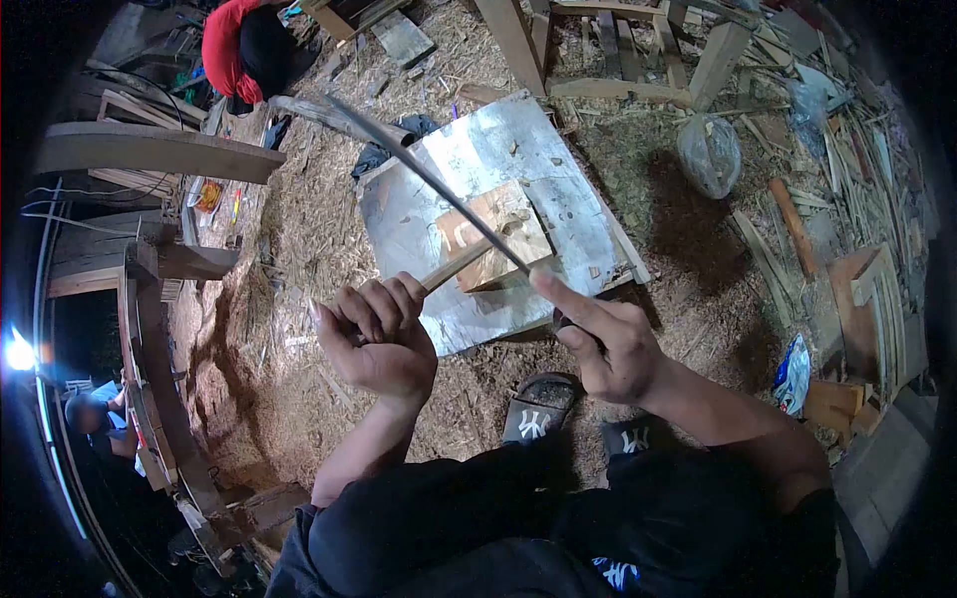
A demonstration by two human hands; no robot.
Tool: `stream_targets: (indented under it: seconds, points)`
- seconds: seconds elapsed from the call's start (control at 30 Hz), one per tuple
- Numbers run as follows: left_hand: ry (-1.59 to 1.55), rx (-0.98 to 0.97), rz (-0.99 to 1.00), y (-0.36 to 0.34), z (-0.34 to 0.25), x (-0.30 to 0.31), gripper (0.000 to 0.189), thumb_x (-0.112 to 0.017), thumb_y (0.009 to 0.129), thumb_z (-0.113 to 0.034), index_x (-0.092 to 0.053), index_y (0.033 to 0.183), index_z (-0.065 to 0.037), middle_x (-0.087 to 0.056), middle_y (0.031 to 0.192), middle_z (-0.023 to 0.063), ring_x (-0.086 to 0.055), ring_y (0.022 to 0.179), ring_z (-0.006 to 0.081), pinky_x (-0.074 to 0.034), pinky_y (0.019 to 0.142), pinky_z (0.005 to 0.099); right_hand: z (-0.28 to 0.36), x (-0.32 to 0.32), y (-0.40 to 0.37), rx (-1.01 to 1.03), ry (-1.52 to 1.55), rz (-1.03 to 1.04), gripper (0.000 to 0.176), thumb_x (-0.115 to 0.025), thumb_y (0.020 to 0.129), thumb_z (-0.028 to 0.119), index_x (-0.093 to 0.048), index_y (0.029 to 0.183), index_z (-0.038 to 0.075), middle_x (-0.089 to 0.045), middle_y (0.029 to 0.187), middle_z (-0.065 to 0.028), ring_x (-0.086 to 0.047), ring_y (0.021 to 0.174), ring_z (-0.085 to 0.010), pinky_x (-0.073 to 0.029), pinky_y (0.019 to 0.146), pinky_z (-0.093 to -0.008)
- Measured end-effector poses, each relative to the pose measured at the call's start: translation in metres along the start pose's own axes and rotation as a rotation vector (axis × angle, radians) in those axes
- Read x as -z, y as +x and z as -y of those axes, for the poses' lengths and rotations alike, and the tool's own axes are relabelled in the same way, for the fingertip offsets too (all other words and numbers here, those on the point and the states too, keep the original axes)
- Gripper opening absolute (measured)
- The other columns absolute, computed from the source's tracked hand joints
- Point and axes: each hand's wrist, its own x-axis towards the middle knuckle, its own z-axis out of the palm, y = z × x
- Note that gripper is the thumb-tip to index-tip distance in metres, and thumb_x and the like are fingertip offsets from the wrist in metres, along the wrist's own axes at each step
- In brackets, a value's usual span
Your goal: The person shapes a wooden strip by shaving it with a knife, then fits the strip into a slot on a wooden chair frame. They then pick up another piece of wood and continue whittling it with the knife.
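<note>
My left hand [384,334] is closed around the near end of a narrow wooden stick [461,265], which points up and right over a wooden block. My right hand [608,339] is closed at the lower end of a long, thin dark blade or rod [429,177], its index finger stretched along it. The grip inside that hand is mostly hidden. The rod slants up and left, passing over the stick's far end; whether they touch I cannot tell. Below them the pale wooden block [533,237] lies on a worn whitish board [568,169] on the ground.
Wood shavings cover the ground [478,399]. A person in red [231,50] crouches at the upper left; another person [95,411] is at the lower left. Curved timbers [164,149] stand left, a wooden frame [718,65] upper right, a clear plastic bag [710,154] below it.
</note>
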Motion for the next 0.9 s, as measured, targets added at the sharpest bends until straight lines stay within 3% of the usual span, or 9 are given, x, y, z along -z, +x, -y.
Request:
stream_targets:
  seconds: [0.07, 0.3, 0.37, 0.43, 0.5, 0.7, 0.77, 0.83, 0.9]
  points:
    - [0.041, 0.006, -0.009, 0.000, 0.000, -0.004, 0.051, -0.024, 0.105, -0.040, -0.027, 0.060, -0.015, -0.020, 0.048, -0.0012, -0.016, 0.044, 0.0137, -0.028, 0.054, 0.0324, 0.003, 0.005, -0.001, -0.603, -0.128, 0.438, 0.047, -0.046, 0.102, 0.014, -0.040, 0.149, 0.009, -0.069, 0.105, -0.0252, -0.061, 0.048, -0.0161, -0.050, 0.051, -0.0322]
    - [0.039, -0.010, 0.005, 0.008, -0.007, 0.004, 0.052, -0.024, 0.104, -0.040, -0.027, 0.060, -0.014, -0.021, 0.048, -0.0003, -0.017, 0.045, 0.0148, -0.027, 0.052, 0.0338, 0.005, -0.006, -0.001, -0.377, 0.004, 0.202, 0.048, -0.050, 0.099, 0.008, -0.043, 0.147, 0.006, -0.069, 0.090, -0.0223, -0.057, 0.047, -0.0146, -0.048, 0.050, -0.0342]
    - [0.021, -0.006, -0.012, 0.011, -0.008, 0.005, 0.052, -0.023, 0.104, -0.040, -0.027, 0.060, -0.014, -0.022, 0.048, 0.0000, -0.018, 0.046, 0.0153, -0.027, 0.052, 0.0343, -0.005, -0.008, -0.006, -0.012, -0.078, 0.107, 0.050, -0.051, 0.098, 0.007, -0.043, 0.147, 0.008, -0.069, 0.092, -0.0223, -0.057, 0.046, -0.0143, -0.048, 0.050, -0.0330]
    - [0.039, 0.002, -0.028, 0.007, -0.009, 0.000, 0.052, -0.022, 0.105, -0.039, -0.027, 0.060, -0.014, -0.021, 0.048, 0.0001, -0.019, 0.046, 0.0155, -0.028, 0.052, 0.0346, 0.003, -0.007, -0.004, -0.117, -0.071, 0.134, 0.049, -0.049, 0.098, 0.007, -0.042, 0.147, 0.008, -0.069, 0.090, -0.0207, -0.055, 0.045, -0.0147, -0.047, 0.049, -0.0321]
    - [0.043, -0.011, -0.029, 0.011, -0.005, -0.004, 0.052, -0.021, 0.105, -0.039, -0.027, 0.060, -0.014, -0.021, 0.048, 0.0002, -0.019, 0.046, 0.0157, -0.028, 0.052, 0.0348, 0.011, 0.006, 0.002, -0.578, -0.107, 0.312, 0.049, -0.048, 0.101, 0.013, -0.041, 0.149, 0.012, -0.066, 0.068, -0.0118, -0.050, 0.040, -0.0125, -0.045, 0.040, -0.0334]
    - [0.015, 0.026, -0.033, 0.005, -0.003, 0.002, 0.053, -0.022, 0.105, -0.039, -0.027, 0.060, -0.014, -0.021, 0.048, 0.0004, -0.020, 0.046, 0.0159, -0.028, 0.053, 0.0344, -0.001, -0.001, -0.009, -0.037, -0.072, -0.010, 0.050, -0.046, 0.103, 0.017, -0.036, 0.151, 0.015, -0.055, 0.053, -0.0084, -0.050, 0.040, -0.0145, -0.046, 0.041, -0.0344]
    - [0.022, 0.014, -0.050, 0.005, -0.004, -0.005, 0.052, -0.024, 0.105, -0.039, -0.027, 0.060, -0.014, -0.020, 0.048, -0.0006, -0.018, 0.045, 0.0146, -0.027, 0.053, 0.0332, -0.003, 0.003, -0.017, -0.396, -0.218, 0.354, 0.050, -0.045, 0.104, 0.017, -0.034, 0.152, 0.016, -0.055, 0.054, -0.0080, -0.049, 0.040, -0.0140, -0.046, 0.041, -0.0340]
    - [0.023, 0.003, -0.062, 0.008, -0.001, -0.006, 0.051, -0.026, 0.105, -0.039, -0.027, 0.059, -0.015, -0.020, 0.049, -0.0016, -0.016, 0.045, 0.0133, -0.027, 0.052, 0.0320, 0.000, 0.006, -0.012, -0.343, -0.249, 0.299, 0.049, -0.044, 0.104, 0.018, -0.033, 0.153, 0.018, -0.053, 0.053, -0.0068, -0.047, 0.038, -0.0128, -0.047, 0.040, -0.0333]
    - [-0.012, 0.007, -0.041, 0.007, -0.001, 0.002, 0.051, -0.026, 0.104, -0.039, -0.027, 0.059, -0.015, -0.021, 0.048, -0.0013, -0.017, 0.044, 0.0136, -0.027, 0.052, 0.0317, 0.008, 0.012, -0.007, -0.575, -0.045, 0.314, 0.048, -0.042, 0.105, 0.019, -0.033, 0.153, 0.018, -0.052, 0.052, -0.0050, -0.045, 0.038, -0.0107, -0.046, 0.039, -0.0319]
